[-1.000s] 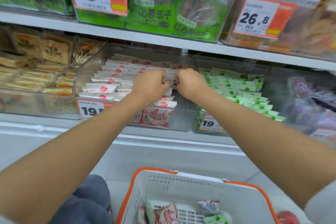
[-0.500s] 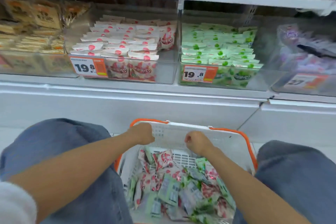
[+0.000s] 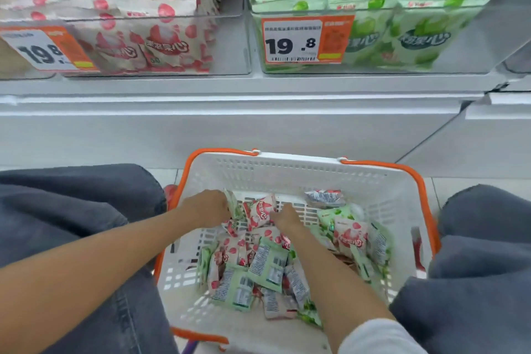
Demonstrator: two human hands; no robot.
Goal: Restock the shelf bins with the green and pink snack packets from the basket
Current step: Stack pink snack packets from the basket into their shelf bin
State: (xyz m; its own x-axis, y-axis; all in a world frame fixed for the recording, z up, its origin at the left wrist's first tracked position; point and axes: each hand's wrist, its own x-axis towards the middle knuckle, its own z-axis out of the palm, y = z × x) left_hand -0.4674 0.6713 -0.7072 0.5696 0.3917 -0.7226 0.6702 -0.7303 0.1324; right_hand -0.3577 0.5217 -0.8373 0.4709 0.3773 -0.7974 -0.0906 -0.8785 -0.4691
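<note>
Two hands were at the basket's (image 3: pixel 287 172) far end: left hand (image 3: pixel 207 208) and right hand (image 3: pixel 284 218) flanked an upright pink packet (image 3: pixel 260 211), fingers curled; whether either pinched it could not be told.

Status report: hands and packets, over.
Left hand and right hand in basket, flanking a pink packet. Grips unclear. Nothing seen in the way.

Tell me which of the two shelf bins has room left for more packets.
The pink bin, on the left. A bare strip shows along its right side, beside the pink packets, while the green bin looks packed across.
</note>
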